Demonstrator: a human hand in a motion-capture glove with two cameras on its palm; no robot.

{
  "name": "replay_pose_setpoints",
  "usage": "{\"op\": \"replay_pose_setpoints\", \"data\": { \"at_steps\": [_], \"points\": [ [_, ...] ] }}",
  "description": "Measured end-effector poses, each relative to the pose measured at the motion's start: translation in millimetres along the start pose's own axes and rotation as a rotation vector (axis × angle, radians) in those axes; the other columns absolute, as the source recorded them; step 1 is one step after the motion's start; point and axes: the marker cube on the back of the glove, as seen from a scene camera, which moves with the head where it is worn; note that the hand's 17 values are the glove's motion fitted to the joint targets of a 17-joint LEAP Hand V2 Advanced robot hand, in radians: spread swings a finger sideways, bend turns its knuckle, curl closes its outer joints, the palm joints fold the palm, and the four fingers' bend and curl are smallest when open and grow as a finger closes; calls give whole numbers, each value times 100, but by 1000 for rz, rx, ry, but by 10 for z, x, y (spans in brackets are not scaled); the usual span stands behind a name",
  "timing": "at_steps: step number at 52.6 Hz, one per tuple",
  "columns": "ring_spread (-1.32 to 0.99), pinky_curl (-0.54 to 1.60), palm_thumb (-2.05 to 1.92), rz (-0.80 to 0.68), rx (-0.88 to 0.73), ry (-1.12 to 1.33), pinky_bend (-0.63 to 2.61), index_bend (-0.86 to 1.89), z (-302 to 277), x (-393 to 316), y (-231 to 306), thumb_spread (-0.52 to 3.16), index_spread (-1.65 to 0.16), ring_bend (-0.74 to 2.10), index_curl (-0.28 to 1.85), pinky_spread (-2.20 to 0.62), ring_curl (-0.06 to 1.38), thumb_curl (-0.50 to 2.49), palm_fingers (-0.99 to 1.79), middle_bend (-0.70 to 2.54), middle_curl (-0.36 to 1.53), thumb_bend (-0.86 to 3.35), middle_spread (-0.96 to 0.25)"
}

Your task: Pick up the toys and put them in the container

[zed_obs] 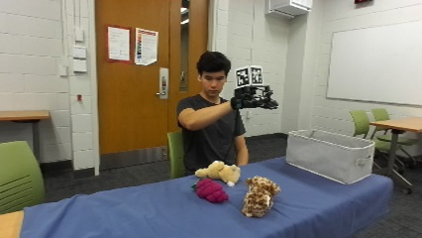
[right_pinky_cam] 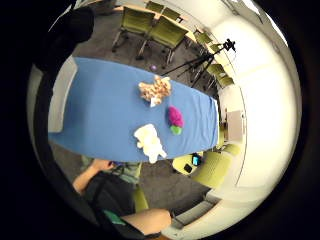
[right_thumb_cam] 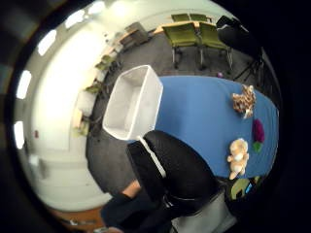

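Three toys — cream plush, purple plush, spotted plush — are laid mid-bench, well below the raised gloved hand, apparently holding nothing; the container is set at the bench end.

Below my palm lies the blue-clothed counter, with the white rectangular fabric container at one end, open and with nothing inside. Toward the other end lie three toys, apart from each other: a spotted tan plush animal, a magenta plush grape bunch and a cream plush bear.
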Motion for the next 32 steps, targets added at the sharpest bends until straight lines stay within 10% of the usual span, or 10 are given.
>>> {"op": "replay_pose_setpoints", "data": {
  "at_steps": [32],
  "points": [
    [-38, 35, -9, 153, -219, -55, 45, 17, 2319, 1409, 823, 112, -28, 38, 37, -14, 22, 13, 20, 22, 36, -7, -15]
  ]
}}
